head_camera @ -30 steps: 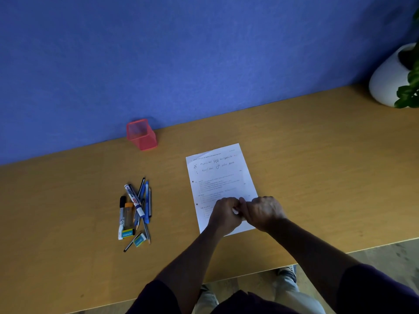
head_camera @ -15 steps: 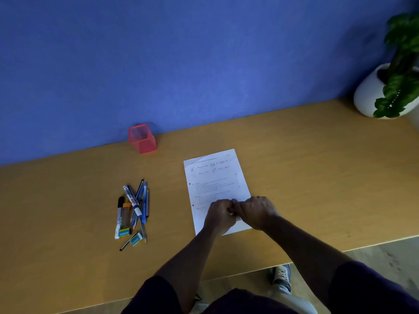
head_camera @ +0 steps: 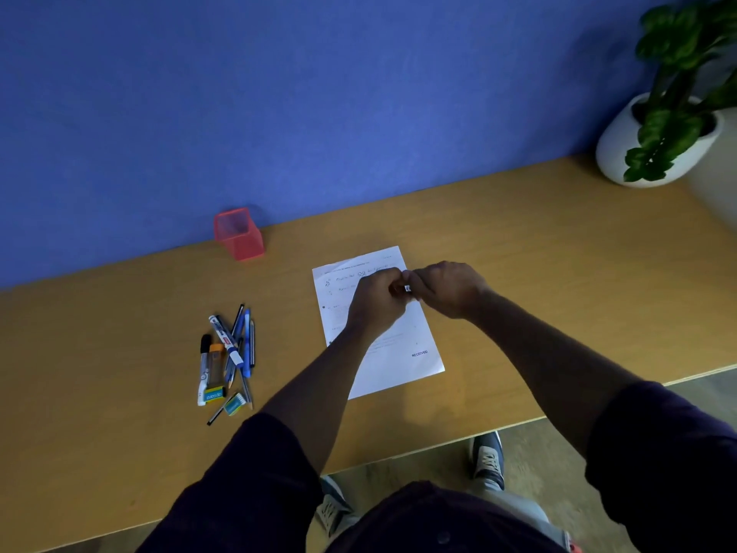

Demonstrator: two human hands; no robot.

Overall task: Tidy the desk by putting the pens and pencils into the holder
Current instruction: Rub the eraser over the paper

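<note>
A pile of pens, pencils and markers (head_camera: pixel 231 353) lies on the wooden desk (head_camera: pixel 558 273) at the left, with two small erasers (head_camera: pixel 233 405) at its near end. The pink mesh holder (head_camera: pixel 239 235) stands upright against the blue wall, behind the pile, and looks empty. My left hand (head_camera: pixel 377 301) and my right hand (head_camera: pixel 446 287) meet over the far half of a white printed sheet (head_camera: pixel 399 361). Both are closed, pinching a small white object (head_camera: pixel 407 288) between their fingertips. Most of that object is hidden by the fingers. Neither hand touches the pile.
A white pot with a green plant (head_camera: pixel 622 149) sits at the desk's far right corner. The sheet bears a "RECEIVED" mark (head_camera: pixel 419 353) near its lower edge. The desk's front edge runs just ahead of my shoes and the floor.
Both hands, still joined, have moved from the near end of the sheet to its far end. This uncovers the "RECEIVED" mark. The pile and holder have not moved.
</note>
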